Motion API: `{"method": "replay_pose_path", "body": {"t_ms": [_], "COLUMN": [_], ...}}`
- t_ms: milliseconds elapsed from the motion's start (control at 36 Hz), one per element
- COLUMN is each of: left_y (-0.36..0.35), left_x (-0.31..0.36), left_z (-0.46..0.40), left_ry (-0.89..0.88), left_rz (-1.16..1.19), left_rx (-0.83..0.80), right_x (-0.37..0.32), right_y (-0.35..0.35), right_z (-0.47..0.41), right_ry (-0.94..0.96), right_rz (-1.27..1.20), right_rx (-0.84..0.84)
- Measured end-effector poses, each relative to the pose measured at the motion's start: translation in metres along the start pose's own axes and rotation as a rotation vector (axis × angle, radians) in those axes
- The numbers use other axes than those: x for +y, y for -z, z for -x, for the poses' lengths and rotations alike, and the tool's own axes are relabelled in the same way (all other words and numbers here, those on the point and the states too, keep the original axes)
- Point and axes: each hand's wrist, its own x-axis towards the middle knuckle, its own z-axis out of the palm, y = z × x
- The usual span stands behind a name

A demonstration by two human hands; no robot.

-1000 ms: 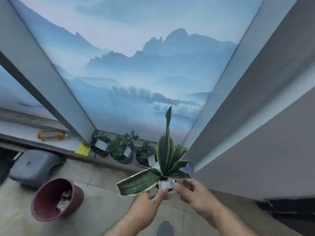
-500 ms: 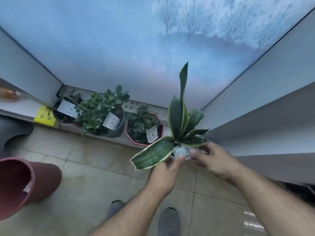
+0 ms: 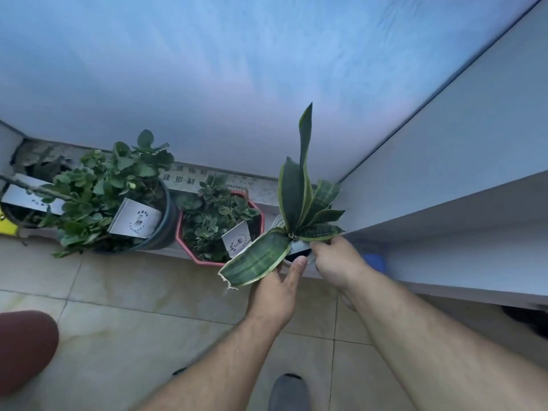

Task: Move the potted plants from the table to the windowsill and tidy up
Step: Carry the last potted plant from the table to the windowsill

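Note:
A snake plant [image 3: 299,203] with long striped leaves stands in a small pale pot [image 3: 298,253] at the right end of the low windowsill [image 3: 267,188]. My left hand [image 3: 275,289] grips the pot from the front left, thumb up against its rim, under a broad drooping leaf. My right hand [image 3: 338,262] grips the pot's right side. Whether the pot rests on the sill or hangs just above it is hidden by my hands. To its left on the sill stand a pink octagonal pot [image 3: 219,226], a dark round pot [image 3: 118,200] and a further pot [image 3: 26,185] at the left edge.
A white wall and ledge [image 3: 444,209] close in on the right of the snake plant. A dark red bucket [image 3: 23,348] stands on the tiled floor at lower left. My shoe [image 3: 289,393] shows at the bottom. A yellow item [image 3: 4,228] lies at the sill's left end.
I have stepped closer and bent toward the windowsill. Both hands have carried the snake plant forward and down to the sill's right end, beside the pink pot.

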Motion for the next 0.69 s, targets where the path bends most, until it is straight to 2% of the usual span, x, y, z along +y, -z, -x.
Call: {"method": "replay_pose_path", "body": {"t_ms": [194,389,528,694], "left_y": [-0.011,-0.017,-0.019,-0.018], "left_x": [-0.024,-0.039,-0.038,-0.031], "left_z": [-0.023,-0.034,-0.033,-0.022], "left_ry": [-0.040,-0.048,0.001,0.164], "left_rz": [-0.072,-0.136,-0.198,-0.281], "left_rx": [0.042,0.039,-0.008,-0.066], "right_x": [0.006,0.018,0.029,0.023], "right_y": [-0.028,-0.044,-0.044,-0.040], "right_z": [-0.022,-0.041,-0.057,-0.040], "right_ry": [-0.048,-0.062,-0.111,-0.158], "right_rz": [-0.237,-0.284,-0.296,-0.343], "right_rx": [0.062,0.063,0.089,0.147]}}
